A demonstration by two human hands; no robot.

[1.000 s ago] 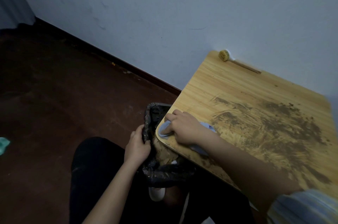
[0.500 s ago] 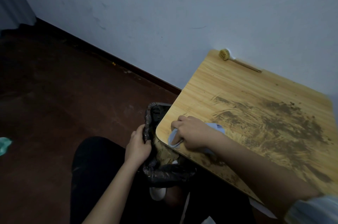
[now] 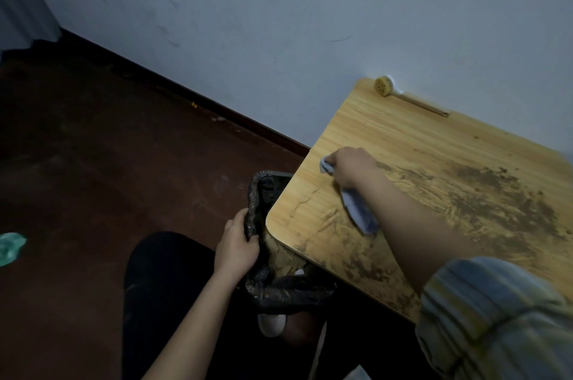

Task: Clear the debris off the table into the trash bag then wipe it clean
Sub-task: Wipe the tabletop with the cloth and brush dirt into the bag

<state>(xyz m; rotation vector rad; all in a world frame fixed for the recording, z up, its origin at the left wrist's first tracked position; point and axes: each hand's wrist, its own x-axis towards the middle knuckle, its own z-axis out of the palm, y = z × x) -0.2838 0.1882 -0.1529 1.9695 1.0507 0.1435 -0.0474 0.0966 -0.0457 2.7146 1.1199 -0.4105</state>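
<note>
Cloth (image 3: 359,209) on table (image 3: 387,138), bag (image 3: 263,193) left

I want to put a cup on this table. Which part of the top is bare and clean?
The table is bare along its wall side, between the brush and the right hand holding the cloth. The dirt covers the centre, right and front edge.
</note>
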